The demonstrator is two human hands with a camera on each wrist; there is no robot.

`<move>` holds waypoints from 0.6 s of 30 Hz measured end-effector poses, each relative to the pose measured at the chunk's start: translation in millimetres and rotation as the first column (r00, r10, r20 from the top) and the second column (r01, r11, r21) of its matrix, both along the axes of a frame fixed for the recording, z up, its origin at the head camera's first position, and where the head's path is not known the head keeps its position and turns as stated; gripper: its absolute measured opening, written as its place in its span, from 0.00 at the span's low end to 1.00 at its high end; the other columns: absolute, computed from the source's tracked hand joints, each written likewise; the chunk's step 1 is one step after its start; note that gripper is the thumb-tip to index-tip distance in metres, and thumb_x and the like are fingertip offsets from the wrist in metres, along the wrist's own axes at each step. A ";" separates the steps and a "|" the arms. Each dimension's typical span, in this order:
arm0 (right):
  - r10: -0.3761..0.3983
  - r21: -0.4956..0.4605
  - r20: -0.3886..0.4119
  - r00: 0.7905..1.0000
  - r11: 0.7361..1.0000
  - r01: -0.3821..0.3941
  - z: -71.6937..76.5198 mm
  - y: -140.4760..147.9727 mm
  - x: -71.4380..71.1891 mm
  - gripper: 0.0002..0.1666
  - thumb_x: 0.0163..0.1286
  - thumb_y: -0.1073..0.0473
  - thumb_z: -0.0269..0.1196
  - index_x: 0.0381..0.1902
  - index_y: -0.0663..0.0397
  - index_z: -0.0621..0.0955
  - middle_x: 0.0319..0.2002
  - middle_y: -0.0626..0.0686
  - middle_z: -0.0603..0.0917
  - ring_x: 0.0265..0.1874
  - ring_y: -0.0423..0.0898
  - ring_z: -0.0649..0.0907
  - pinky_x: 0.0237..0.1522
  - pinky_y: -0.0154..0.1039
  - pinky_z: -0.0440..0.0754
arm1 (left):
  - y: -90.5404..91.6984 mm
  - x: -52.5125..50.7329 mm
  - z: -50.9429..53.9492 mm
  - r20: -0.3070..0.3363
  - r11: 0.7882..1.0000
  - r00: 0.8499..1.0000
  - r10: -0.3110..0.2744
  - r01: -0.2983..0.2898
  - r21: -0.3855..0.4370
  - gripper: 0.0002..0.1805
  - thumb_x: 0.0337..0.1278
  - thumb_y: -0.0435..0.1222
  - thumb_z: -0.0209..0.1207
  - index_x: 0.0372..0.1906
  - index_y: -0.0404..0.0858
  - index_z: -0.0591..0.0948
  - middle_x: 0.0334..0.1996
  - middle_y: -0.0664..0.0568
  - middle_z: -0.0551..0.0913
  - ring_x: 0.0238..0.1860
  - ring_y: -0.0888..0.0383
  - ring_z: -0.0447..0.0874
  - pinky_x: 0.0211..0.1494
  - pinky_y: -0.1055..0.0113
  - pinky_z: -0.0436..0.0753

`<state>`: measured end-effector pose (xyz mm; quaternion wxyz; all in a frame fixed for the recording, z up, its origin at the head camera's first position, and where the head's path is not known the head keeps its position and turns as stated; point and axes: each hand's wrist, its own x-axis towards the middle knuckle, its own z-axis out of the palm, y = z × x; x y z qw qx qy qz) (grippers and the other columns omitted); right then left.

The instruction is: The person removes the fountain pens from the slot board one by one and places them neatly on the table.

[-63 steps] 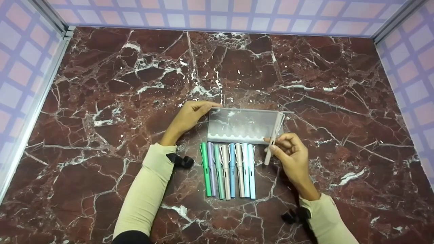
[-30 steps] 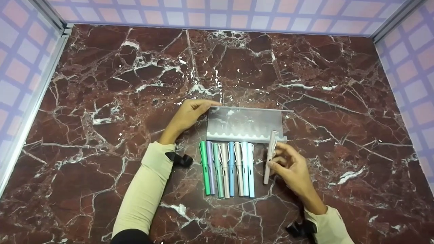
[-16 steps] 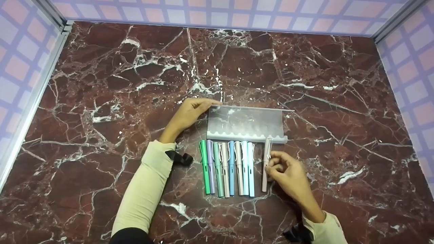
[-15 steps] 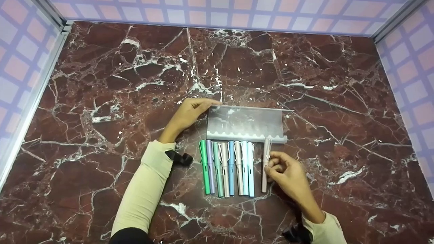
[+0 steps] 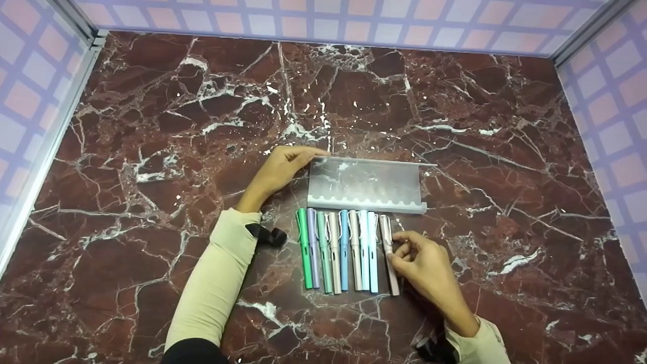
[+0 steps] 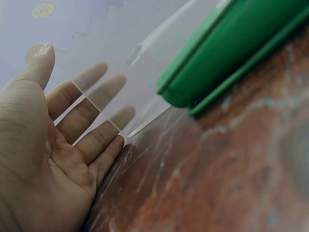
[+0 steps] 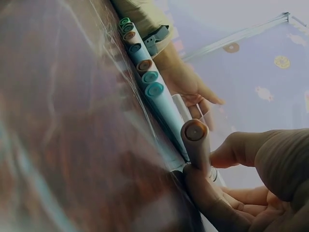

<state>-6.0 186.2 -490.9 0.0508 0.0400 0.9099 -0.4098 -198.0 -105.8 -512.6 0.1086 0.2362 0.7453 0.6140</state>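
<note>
My left hand (image 5: 283, 169) holds the upper left corner of a clear plastic pen case (image 5: 364, 182), its raised panel standing up from a scalloped white base. Seen in the left wrist view, several left fingers (image 6: 79, 121) lie behind the transparent panel. With thumb and fingers, my right hand (image 5: 427, 260) pinches a greyish-pink capped pen (image 5: 389, 258). That pen slants slightly, just right of a row of pens (image 5: 344, 253) lying side by side in front of the case. Green, purple, teal, beige, blue and pale aqua pens make up the row.
A dark red marbled tabletop (image 5: 202, 126) spreads under everything. Checked purple and pink panels (image 5: 323, 20) wall the back and sides. In the left wrist view, the green pen (image 6: 217, 53) looms close to the left hand.
The right hand has brought the greyish-pink pen down from in front of the case, toward me and left, beside the row. The left hand has stayed at the case corner.
</note>
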 end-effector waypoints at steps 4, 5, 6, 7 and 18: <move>-0.008 0.001 -0.005 1.000 1.000 0.008 -0.8 -2.7 -0.8 0.21 0.56 0.67 0.74 0.48 0.60 0.84 0.24 0.46 0.85 0.19 0.39 0.81 0.22 0.30 0.81 | -0.2 -0.5 0.4 -0.001 1.000 1.000 -0.001 0.001 -0.006 0.27 0.70 0.59 0.52 0.52 0.43 0.87 0.54 0.51 0.87 0.57 0.53 0.83 0.65 0.56 0.77; -0.009 0.001 -0.010 1.000 1.000 0.009 -1.3 -3.6 -1.0 0.21 0.56 0.66 0.75 0.49 0.60 0.83 0.23 0.46 0.85 0.18 0.39 0.81 0.21 0.30 0.81 | -0.2 -0.6 0.5 0.001 1.000 1.000 -0.001 0.001 -0.011 0.26 0.71 0.58 0.52 0.52 0.43 0.87 0.54 0.51 0.87 0.56 0.52 0.83 0.64 0.56 0.77; -0.006 0.000 -0.014 1.000 1.000 0.006 -1.8 -4.6 -1.1 0.22 0.56 0.65 0.75 0.49 0.60 0.83 0.23 0.46 0.85 0.16 0.39 0.81 0.19 0.31 0.81 | -0.3 -0.8 0.4 0.003 1.000 1.000 0.001 -0.001 -0.018 0.25 0.72 0.57 0.51 0.52 0.43 0.87 0.54 0.51 0.87 0.55 0.52 0.84 0.63 0.56 0.78; -0.003 0.002 -0.017 1.000 1.000 0.003 -2.6 -5.4 -1.4 0.23 0.56 0.65 0.76 0.50 0.60 0.83 0.22 0.46 0.85 0.15 0.39 0.81 0.18 0.31 0.81 | -0.6 -0.7 0.8 0.006 1.000 1.000 0.003 -0.002 -0.023 0.25 0.72 0.56 0.51 0.52 0.43 0.87 0.54 0.51 0.87 0.53 0.51 0.84 0.62 0.56 0.78; 0.071 0.087 -0.107 0.992 0.994 -0.062 -7.4 -8.6 -2.6 0.23 0.59 0.59 0.75 0.52 0.57 0.83 0.21 0.43 0.81 0.17 0.36 0.76 0.19 0.30 0.77 | -0.6 -0.8 -0.5 -0.003 1.000 1.000 -0.003 0.003 -0.015 0.37 0.60 0.69 0.50 0.52 0.43 0.87 0.51 0.47 0.88 0.48 0.50 0.85 0.58 0.56 0.79</move>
